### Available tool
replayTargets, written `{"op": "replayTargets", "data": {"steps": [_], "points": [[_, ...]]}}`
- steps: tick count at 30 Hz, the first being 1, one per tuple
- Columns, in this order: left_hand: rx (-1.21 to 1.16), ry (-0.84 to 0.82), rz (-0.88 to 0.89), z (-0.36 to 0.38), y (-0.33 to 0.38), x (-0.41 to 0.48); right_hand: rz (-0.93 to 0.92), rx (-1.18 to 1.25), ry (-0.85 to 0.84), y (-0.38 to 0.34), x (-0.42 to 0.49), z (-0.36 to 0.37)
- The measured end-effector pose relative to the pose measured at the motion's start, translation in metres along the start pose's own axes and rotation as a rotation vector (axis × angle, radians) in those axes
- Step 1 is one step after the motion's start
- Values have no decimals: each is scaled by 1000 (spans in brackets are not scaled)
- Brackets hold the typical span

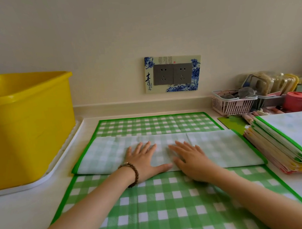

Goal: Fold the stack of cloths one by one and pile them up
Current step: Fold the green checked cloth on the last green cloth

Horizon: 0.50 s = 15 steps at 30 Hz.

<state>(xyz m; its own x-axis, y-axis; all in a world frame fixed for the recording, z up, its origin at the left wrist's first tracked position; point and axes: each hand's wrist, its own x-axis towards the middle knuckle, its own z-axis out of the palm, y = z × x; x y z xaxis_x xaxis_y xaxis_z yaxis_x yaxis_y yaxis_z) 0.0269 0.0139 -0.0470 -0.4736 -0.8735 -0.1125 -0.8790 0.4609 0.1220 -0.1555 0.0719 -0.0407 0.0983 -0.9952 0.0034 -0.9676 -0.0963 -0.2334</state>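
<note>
Yellow tub (25, 128) sits far left on a white tray (61, 162), off the work area, likely parked there to keep the counter (16, 214) free. The green check cloth (158, 217) lies spread flat mid-counter. A pale band (102, 155), reverse side up, is folded across it. Can't tell if the band is this cloth's own flap or a separate piece. Left hand (144, 162), bead bracelet (132, 173) on the wrist, lies flat on the band, fingers straight and spread, gripping nothing. Right hand (191, 160) is just beside it, also flat with fingers extended. Both look to be pressing the crease down from the centre. Folded pile (299, 135) sits at right, just beside the cloth's edge, within easy reach for stacking. Behind it are a pink basket (230, 105) and a red cup (297, 100), just clutter. Fold looks partway done.
</note>
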Motion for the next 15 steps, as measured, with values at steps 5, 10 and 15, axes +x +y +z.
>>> {"op": "replayTargets", "data": {"steps": [5, 10, 15], "points": [[-19, -9, 28, -1, -2, -2, 1, -23, -19, -1, -3, 4], [-42, -8, 82, -6, -29, -15, 2, -45, -34, 0, -1, 5], [-46, -1, -4, -9, -75, -37, -9, -50, -35, 1, -2, 4]]}}
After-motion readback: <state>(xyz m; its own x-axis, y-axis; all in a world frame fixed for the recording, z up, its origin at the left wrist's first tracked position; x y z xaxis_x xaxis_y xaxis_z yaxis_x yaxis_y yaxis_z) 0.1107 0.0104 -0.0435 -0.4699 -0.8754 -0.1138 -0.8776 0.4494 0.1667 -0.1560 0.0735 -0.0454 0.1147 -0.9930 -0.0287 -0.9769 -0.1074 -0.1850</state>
